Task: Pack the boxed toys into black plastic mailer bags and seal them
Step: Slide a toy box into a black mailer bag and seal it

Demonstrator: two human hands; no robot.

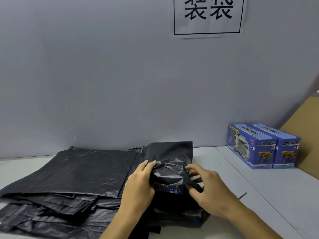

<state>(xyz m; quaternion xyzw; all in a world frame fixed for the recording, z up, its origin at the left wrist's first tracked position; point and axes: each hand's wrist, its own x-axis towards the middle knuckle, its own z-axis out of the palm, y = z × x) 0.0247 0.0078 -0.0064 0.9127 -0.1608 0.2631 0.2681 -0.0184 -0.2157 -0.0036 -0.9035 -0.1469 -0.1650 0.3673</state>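
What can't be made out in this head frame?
- Toy box: only a blue strip shows; the black mailer bag covers the rest.
- Bag mouth and seal strip: hidden by left hand and right hand.
- Wall sign: top cut off by the frame.
- Stacked bags: count unreadable, layers overlap.

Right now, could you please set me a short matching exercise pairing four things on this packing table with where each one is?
Things:
1. Toy box in the bag
2. Two boxed toys
3. Stack of flat mailer bags
4. Printed sign

Places:
A. On the wall, upper right
B. Spread over the left of the table
C. Between the left hand and right hand, one end still showing
D. Side by side at the table's far right, by the cardboard

Pairs: 1-C, 2-D, 3-B, 4-A
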